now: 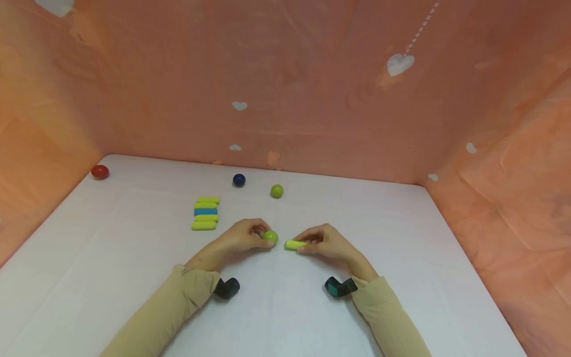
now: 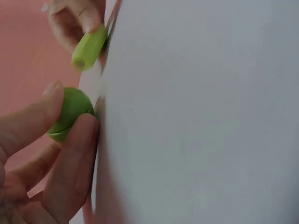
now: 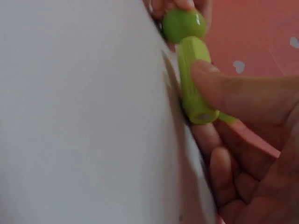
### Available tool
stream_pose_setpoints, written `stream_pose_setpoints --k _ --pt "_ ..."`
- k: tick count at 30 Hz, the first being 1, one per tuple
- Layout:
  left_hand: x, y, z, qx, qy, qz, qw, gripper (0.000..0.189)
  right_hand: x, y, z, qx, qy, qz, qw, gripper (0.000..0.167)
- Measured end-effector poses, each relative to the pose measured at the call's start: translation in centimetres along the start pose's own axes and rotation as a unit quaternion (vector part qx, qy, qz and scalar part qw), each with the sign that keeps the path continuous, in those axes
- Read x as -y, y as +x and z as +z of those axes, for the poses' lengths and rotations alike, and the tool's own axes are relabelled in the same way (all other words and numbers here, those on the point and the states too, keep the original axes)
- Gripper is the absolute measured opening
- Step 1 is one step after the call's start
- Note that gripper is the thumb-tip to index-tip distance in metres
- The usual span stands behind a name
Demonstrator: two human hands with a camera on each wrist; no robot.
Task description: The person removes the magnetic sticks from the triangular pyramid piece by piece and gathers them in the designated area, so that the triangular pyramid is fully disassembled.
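Between thumb and fingers, my left hand (image 1: 244,235) pinches a green ball (image 1: 270,237), low over the white table. My right hand (image 1: 331,244) grips a short yellow-green rod (image 1: 293,245) that points left at the ball; a small gap parts the two in the head view. A greyish round spot shows on the rod's end (image 2: 81,64) in the left wrist view. The ball (image 3: 183,24) appears just beyond the rod's far end in the right wrist view. My fingers cover part of both pieces.
Left of my hands lies a column of several yellow-green rods (image 1: 203,225) with one blue rod (image 1: 205,211) among them. Farther back sit a dark blue ball (image 1: 239,180) and another green ball (image 1: 277,191). A red ball (image 1: 100,172) is at the table's far left edge.
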State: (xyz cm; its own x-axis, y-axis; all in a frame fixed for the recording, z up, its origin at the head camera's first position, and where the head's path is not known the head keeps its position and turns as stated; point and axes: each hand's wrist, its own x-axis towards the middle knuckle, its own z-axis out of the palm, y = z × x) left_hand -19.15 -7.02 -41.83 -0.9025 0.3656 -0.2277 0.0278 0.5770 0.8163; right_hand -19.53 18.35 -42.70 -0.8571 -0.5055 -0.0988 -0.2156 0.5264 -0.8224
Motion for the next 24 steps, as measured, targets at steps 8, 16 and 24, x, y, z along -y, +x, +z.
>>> stream_pose_setpoints --k 8,16,24 --pt "0.3 -0.2 -0.7 0.003 -0.015 -0.02 0.9997 0.037 -0.3 -0.3 -0.1 -0.007 0.005 0.005 1.0 0.024" --pt "-0.9 1.2 -1.8 -0.047 -0.022 -0.059 0.9969 0.039 -0.6 -0.2 -0.3 -0.016 0.015 0.012 0.9997 0.025" --pt "-1.1 3.1 -2.5 -0.124 -0.07 -0.09 0.9857 0.04 -0.6 -0.1 0.2 -0.001 0.041 0.025 0.9988 0.025"
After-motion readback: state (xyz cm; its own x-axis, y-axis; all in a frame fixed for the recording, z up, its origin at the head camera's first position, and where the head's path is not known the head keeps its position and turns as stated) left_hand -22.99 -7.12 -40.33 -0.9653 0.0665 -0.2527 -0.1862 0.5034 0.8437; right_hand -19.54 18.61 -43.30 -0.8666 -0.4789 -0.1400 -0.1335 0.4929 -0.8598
